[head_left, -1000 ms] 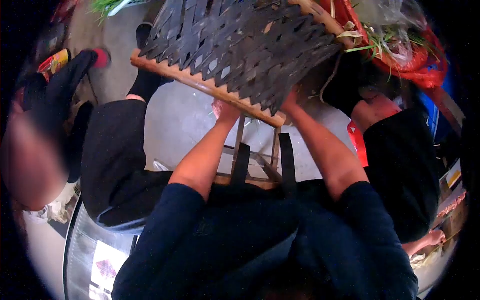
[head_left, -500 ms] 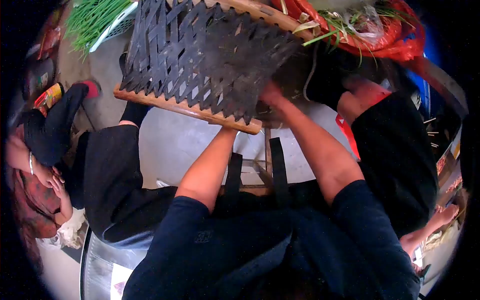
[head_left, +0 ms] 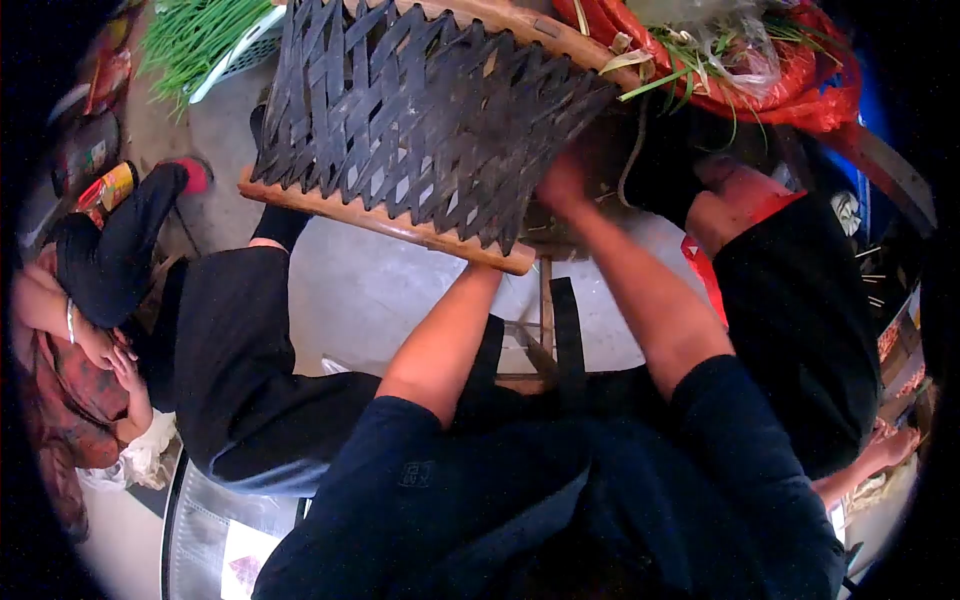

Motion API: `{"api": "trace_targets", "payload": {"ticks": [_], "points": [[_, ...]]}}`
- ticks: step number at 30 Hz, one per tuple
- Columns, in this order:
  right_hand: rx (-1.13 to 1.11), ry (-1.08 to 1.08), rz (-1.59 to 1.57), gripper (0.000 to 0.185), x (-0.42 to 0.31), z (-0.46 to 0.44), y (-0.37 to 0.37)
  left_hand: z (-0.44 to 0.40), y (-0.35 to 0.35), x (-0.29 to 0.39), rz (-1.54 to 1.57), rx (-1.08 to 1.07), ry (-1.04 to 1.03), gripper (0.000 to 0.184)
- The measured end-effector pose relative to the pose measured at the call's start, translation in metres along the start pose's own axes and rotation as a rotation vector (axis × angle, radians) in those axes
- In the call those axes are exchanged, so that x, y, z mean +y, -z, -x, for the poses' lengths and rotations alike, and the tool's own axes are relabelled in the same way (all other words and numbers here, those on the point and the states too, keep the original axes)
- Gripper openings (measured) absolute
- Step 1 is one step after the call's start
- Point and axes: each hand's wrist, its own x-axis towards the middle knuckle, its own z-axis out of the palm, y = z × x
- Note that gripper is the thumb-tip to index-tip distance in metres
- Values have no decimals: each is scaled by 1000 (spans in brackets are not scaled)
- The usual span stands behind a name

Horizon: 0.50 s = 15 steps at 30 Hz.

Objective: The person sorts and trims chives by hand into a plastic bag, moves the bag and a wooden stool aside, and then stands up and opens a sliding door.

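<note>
A seat woven from flat black straps [head_left: 410, 130] is tilted in front of me, laced along a pale wooden rail [head_left: 400, 222] on its near side. A second, thicker wooden rail [head_left: 530, 25] runs along its far side. My left forearm [head_left: 445, 335] reaches under the near rail, and the seat covers that hand. My right hand [head_left: 563, 190] is beside the right edge of the weave, dim and blurred; its fingers are hidden, so I cannot tell whether it grips anything.
Long green stalks [head_left: 205, 45] lie in a pale basket [head_left: 240, 55] at upper left. A red plastic bag [head_left: 800, 100] with leaf scraps sits at upper right. On the left, another person's hands [head_left: 115, 355] rest together. A glass-topped surface [head_left: 205, 530] is at lower left.
The whole view has shifted slightly right. My left forearm has moved a little further right under the rail. My right hand stays beside the edge of the weave.
</note>
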Motion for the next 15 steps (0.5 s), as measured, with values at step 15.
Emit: {"api": "trace_targets", "payload": {"ticks": [15], "points": [[-274,178,-308,41,-51,56,4,4,12,-10,-96,-50,-8,54]]}}
